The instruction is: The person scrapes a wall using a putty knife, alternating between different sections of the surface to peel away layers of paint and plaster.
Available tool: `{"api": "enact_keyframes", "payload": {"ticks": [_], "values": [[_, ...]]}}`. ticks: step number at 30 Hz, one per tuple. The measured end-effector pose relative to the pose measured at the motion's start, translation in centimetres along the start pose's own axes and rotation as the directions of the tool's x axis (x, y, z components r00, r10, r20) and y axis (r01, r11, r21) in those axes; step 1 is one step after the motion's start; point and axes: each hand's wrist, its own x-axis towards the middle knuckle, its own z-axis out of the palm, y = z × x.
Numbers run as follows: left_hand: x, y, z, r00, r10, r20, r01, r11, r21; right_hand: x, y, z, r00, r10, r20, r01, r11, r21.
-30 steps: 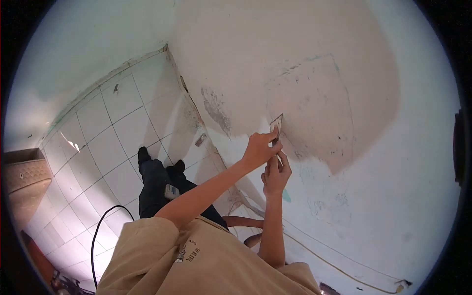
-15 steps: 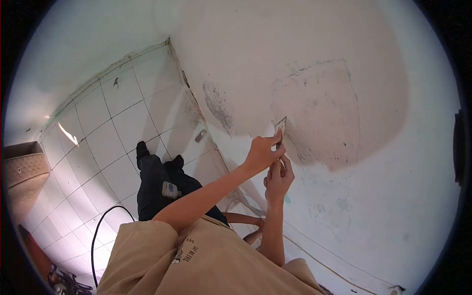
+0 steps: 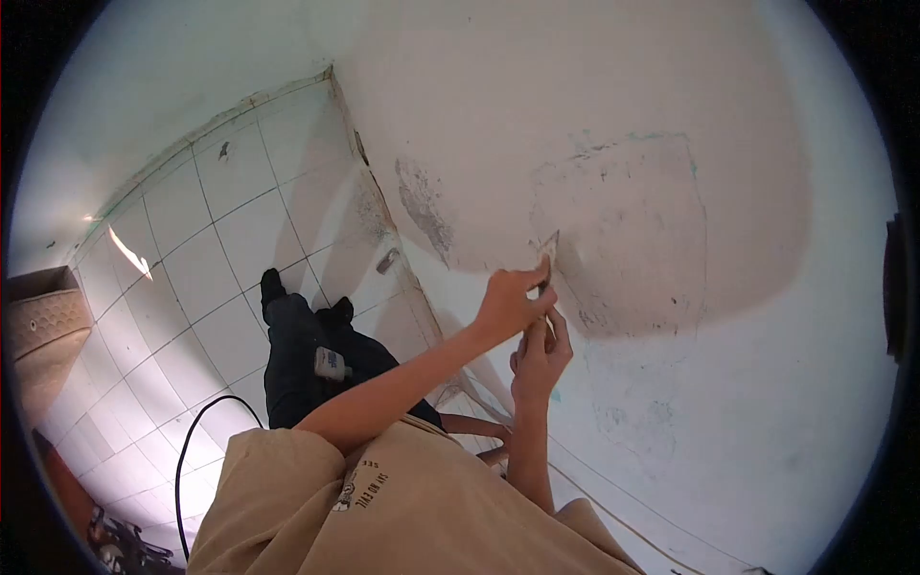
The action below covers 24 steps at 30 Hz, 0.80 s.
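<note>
My left hand (image 3: 508,302), its arm coming from the left sleeve, pinches a small flat pointed blade (image 3: 549,247) like a scraper. The blade's tip is at the pale wall (image 3: 747,192), at the lower left of a rough outlined patch (image 3: 632,211). Just below, my right hand (image 3: 542,359) is closed, its fingertips close under my left hand; what they hold, if anything, is hidden. Left of the blade the wall has a grey worn spot (image 3: 424,201).
White floor tiles (image 3: 230,240) lie to the left, with my dark-trousered legs (image 3: 307,335) over them. A black cable (image 3: 179,460) curves at lower left near a brown box-like object (image 3: 48,326). A thin cord (image 3: 613,508) runs along the lower wall.
The view has shifted slightly, so the wall patch appears a little lower and further right. Both hands keep nearly the same place and hold, with the blade still at the wall.
</note>
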Motion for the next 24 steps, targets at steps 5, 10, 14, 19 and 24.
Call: {"api": "enact_keyframes", "payload": {"ticks": [5,10,14,19,24], "values": [[-0.1,1.3,0.3,0.999,0.017,0.049,-0.015,0.999,-0.033,0.4,-1.6,-0.1,0.995,0.084,-0.046,-0.079,0.990,0.116],[-0.3,1.1,0.1,0.993,0.119,0.014,-0.119,0.993,-0.005,-0.1,-1.4,-0.1,0.999,0.025,-0.031,-0.025,1.000,0.010],[-0.7,0.7,0.1,0.997,0.074,0.001,-0.074,0.997,-0.029,-0.4,-0.9,0.0,0.997,0.073,-0.023,-0.070,0.989,0.128],[0.3,0.7,0.0,0.997,0.061,0.048,-0.061,0.998,-0.007,-0.4,-1.7,0.5,0.995,0.094,-0.020,-0.091,0.988,0.121],[-0.8,0.7,0.6,0.997,0.078,0.001,-0.078,0.997,0.024,-0.1,-0.9,0.4,0.994,0.107,0.006,-0.106,0.980,0.169]]}}
